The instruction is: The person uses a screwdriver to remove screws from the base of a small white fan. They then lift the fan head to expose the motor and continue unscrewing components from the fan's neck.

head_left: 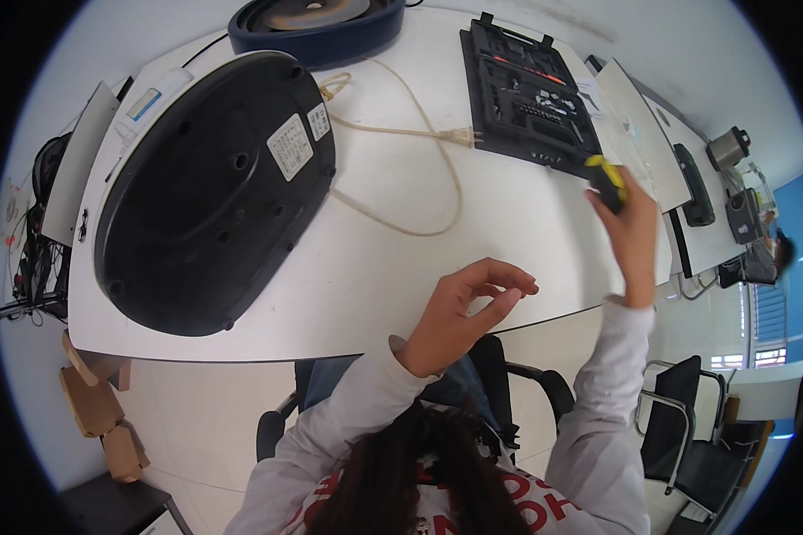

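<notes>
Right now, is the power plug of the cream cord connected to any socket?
No, the plug lies loose on the white table, beside the black tool case.

Labels on the upturned appliance

Two white rectangular stickers, a larger one [290, 147] and a smaller one [318, 121], sit on the black underside [205, 205], far left.

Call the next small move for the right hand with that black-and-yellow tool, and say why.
Probably bring the right hand and its black-and-yellow tool back left toward the upturned appliance. The tool is raised beside the open tool case, far from the appliance, whose dark underside faces up with recessed holes showing. The left hand hovers over the table, fingers pinched; whether it holds anything is unclear.
</notes>
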Action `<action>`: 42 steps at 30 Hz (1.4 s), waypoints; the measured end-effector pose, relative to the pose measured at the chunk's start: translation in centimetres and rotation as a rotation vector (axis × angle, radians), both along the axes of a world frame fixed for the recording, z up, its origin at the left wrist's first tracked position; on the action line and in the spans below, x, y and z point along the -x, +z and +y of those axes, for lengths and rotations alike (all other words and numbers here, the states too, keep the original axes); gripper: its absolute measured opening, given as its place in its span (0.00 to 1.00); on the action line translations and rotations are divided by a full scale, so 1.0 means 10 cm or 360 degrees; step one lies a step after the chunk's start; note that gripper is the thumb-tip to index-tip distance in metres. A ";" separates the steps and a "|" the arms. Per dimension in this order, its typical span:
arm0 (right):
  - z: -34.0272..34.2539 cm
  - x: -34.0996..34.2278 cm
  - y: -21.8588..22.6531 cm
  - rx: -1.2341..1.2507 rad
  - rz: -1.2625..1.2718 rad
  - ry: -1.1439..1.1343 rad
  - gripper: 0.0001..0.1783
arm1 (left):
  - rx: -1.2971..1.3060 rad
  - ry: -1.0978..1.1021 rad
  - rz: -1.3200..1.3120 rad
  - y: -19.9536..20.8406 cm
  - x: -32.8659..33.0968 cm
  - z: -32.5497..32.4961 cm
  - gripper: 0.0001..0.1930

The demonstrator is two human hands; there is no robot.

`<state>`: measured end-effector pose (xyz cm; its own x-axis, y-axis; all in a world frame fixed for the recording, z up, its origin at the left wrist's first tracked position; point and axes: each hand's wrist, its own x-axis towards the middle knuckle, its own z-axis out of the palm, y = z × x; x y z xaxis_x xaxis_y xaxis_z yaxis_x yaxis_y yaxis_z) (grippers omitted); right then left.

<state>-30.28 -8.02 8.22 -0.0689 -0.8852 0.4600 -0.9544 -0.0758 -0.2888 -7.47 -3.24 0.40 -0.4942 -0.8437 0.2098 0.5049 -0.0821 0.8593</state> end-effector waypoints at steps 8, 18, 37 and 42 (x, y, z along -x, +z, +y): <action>-0.55 0.13 -0.51 -0.0102 0.0269 -0.0231 0.24 | 0.0071 -0.0002 -0.0064 0.00 0.01 0.00 0.08; -0.66 0.09 -0.62 -0.0150 0.0236 -0.0214 0.21 | 0.0083 -0.0018 -0.0047 0.02 0.00 -0.01 0.08; 0.65 -1.13 0.15 -0.0432 -0.1211 0.0739 0.20 | -0.0414 0.0035 0.0339 -0.01 -0.21 0.08 0.14; 0.62 -1.23 0.16 -0.0462 -0.1203 0.0844 0.20 | -0.0565 -0.0177 0.0696 -0.04 -0.34 0.18 0.18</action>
